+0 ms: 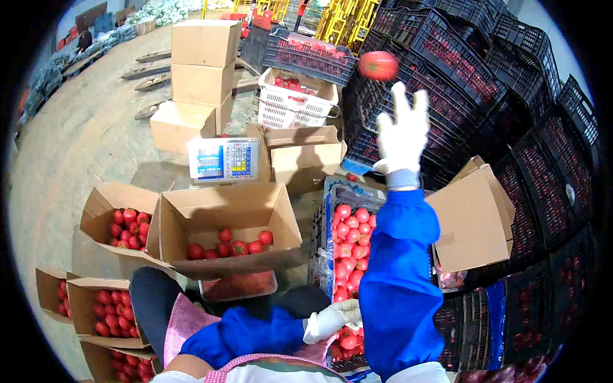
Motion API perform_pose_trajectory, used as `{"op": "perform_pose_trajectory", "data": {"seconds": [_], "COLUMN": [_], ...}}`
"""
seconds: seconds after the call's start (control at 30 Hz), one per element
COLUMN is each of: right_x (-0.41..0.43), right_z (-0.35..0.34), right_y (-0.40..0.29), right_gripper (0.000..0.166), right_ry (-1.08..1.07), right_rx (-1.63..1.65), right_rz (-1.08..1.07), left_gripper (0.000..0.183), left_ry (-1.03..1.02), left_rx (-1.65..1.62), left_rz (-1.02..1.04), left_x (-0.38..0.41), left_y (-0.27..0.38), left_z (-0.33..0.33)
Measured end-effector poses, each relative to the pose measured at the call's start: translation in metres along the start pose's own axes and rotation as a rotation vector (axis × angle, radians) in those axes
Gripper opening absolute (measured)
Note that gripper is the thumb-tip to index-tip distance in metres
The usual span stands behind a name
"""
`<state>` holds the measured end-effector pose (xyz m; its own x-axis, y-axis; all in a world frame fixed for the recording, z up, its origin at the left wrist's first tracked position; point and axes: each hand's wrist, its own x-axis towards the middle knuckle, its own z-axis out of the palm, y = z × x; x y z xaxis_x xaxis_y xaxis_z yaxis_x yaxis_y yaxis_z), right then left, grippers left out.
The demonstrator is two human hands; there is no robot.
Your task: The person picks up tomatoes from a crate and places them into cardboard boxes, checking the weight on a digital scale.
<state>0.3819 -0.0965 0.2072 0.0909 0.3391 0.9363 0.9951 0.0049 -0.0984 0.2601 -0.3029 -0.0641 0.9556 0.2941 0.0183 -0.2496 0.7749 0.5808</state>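
My right hand (403, 124), in a white glove, is stretched forward with its fingers spread. Just beyond its fingertips a blurred red tomato (378, 66) is in the air, apart from the hand. My left hand (333, 320), also gloved, rests over the near part of a crate of tomatoes (352, 253); its fingers are bent, and whether they hold anything is hidden. An open cardboard box (230, 196) in front of me has several tomatoes on its bottom. Left of it stands a smaller box (98, 225) with more tomatoes.
A digital scale display (224, 160) stands beyond the box. Stacked cartons (203, 43), a white basket (297, 107) and a black crate (311, 57) are farther back. Tall stacks of black crates (431, 81) line the right, beside folded cardboard (471, 220). Filled boxes (81, 287) stand at lower left.
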Motion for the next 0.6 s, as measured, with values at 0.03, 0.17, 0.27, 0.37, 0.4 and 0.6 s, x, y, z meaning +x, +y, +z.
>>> {"op": "perform_pose_trajectory", "data": {"seconds": [0.03, 0.17, 0.27, 0.37, 0.4, 0.6], "right_x": [-0.009, -0.113, -0.197, -0.248, -0.272, -0.363], "right_z": [0.017, 0.026, 0.010, -0.048, -0.070, -0.215], "right_y": [0.001, 0.020, 0.057, 0.084, 0.106, 0.161], "right_gripper": [0.060, 0.048, 0.046, 0.045, 0.046, 0.044], "right_ry": [-0.089, -0.435, -0.640, -0.663, -0.624, -0.609], "right_rx": [-0.029, 0.250, 0.545, 0.670, 0.709, 0.443], "right_rz": [0.027, 0.129, 0.486, 0.956, 1.011, 1.382], "left_gripper": [0.025, 0.017, 0.023, 0.023, 0.024, 0.030], "left_ry": [-0.005, 0.097, -0.069, -0.097, -0.036, 0.050], "left_rx": [-0.058, -0.071, 0.070, -0.003, -0.024, 0.038], "left_rz": [0.021, 0.067, 0.018, -0.042, -0.055, 0.084], "left_x": [-0.003, -0.004, -0.005, -0.015, -0.014, -0.005], "left_y": [-0.008, -0.019, -0.021, 0.014, 0.016, 0.027], "left_z": [-0.009, -0.015, -0.034, -0.008, 0.001, 0.015]}}
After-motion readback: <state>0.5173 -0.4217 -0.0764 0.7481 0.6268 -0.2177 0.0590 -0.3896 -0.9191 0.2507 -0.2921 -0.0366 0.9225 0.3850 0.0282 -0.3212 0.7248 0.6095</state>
